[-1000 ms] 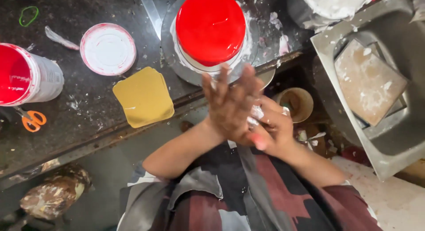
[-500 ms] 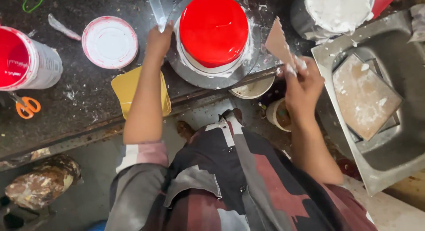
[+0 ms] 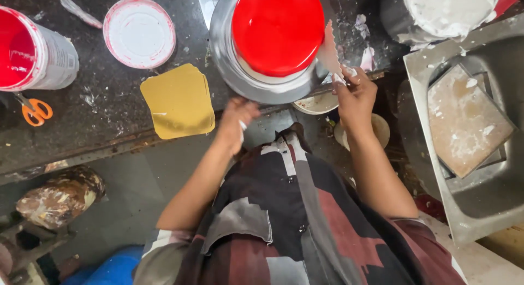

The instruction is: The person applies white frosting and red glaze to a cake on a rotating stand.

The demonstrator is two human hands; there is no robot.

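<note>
A round cake coated in glossy red icing stands on a metal turntable at the edge of a dark counter. My right hand grips a thin scraper blade and holds it against the cake's right side. My left hand rests at the counter's front edge just below the turntable, fingers curled, with nothing seen in it.
A yellow square board lies left of the turntable. Further left are a white lid, a tub of red icing and orange scissors. A steel sink with a smeared board sits right; a white-filled bowl above.
My left hand dropped from the turntable's left side to the counter edge. My right hand brought the scraper in against the cake's right side. Before that, both hands were together.
</note>
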